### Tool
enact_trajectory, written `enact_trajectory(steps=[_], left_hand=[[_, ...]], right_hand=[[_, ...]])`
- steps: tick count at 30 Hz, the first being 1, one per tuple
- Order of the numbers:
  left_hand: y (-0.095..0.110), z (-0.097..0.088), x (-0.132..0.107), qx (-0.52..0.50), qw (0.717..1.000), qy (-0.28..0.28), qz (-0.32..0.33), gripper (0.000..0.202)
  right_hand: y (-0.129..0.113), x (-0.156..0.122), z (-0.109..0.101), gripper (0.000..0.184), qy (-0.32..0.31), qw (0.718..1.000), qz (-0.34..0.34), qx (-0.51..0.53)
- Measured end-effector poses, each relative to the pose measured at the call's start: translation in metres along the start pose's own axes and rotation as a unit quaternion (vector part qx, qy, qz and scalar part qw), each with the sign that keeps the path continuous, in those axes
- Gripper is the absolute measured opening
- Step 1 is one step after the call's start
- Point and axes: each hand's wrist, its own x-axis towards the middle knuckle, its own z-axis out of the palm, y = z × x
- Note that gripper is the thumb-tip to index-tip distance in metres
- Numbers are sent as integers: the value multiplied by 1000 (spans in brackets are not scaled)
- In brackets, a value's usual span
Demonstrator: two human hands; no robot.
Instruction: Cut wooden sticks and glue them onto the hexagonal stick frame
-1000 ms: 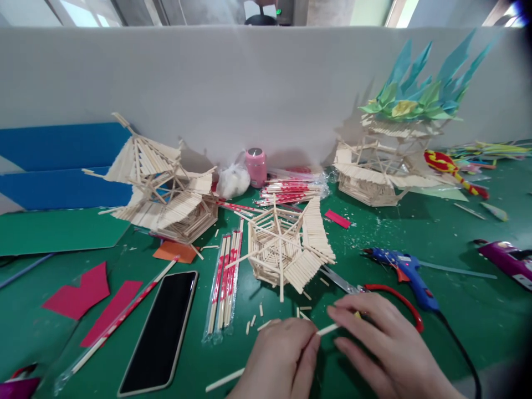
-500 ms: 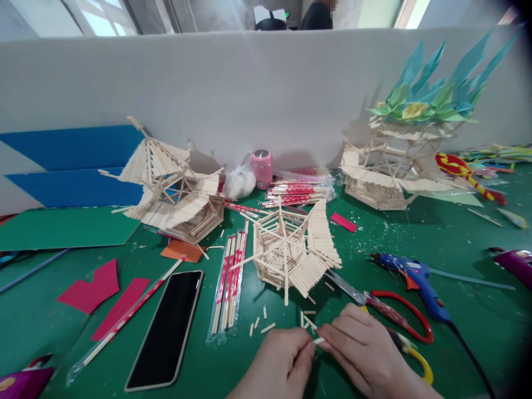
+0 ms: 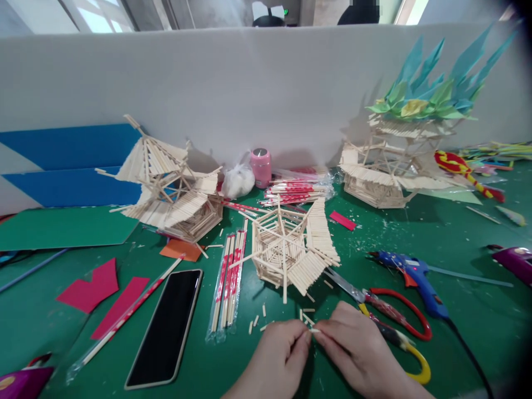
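My left hand (image 3: 279, 354) and my right hand (image 3: 358, 346) meet at the lower middle, fingertips pinched together. Between them shows a short piece of wooden stick (image 3: 315, 331), gripped from both sides. Several cut stick pieces (image 3: 307, 319) lie just beyond my fingers. Farther out stands a many-sided stick model (image 3: 282, 244), with slatted roof panels on its right side only. Scissors with red handles (image 3: 405, 315) and a tool with yellow and black handles (image 3: 424, 366) lie right of my right hand. My fingers partly cover the held piece.
A blue glue gun (image 3: 415, 272) with its cord lies to the right. Left are a phone (image 3: 164, 327), wrapped chopsticks (image 3: 228, 282) and red paper (image 3: 93, 288). Two larger stick models (image 3: 178, 194) stand at the back, near a pink bottle (image 3: 261, 168) and a white partition (image 3: 291, 94).
Both hands have shifted slightly up and to the left, still pinching the stick piece. The dark shape of a person beyond the partition has moved right.
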Motion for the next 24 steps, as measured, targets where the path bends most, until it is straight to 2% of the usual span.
enact_trajectory(steps=[3,6,8,13,16,19,21,24], left_hand=[[0,-6,2,67,997,40,17,31],[-5,-6,4,218,972,72,50,27],[-12,-2,6,306,946,84,65,23],[-30,7,15,354,925,115,75,20],[-37,7,14,351,923,137,83,20],[-34,6,7,328,925,161,106,20],[-26,5,0,253,940,181,138,18],[-8,7,-10,45,971,197,131,15]], right_hand=[[0,2,-5,33,-62,983,119,122],[2,3,-7,32,-52,959,199,192],[4,3,-6,28,-49,949,223,217],[4,1,-4,27,-47,938,248,237],[1,2,-7,30,-46,938,253,232],[-3,4,-10,30,-53,932,258,248],[-6,5,-11,28,-50,928,256,268],[-8,4,-14,25,-47,933,234,269]])
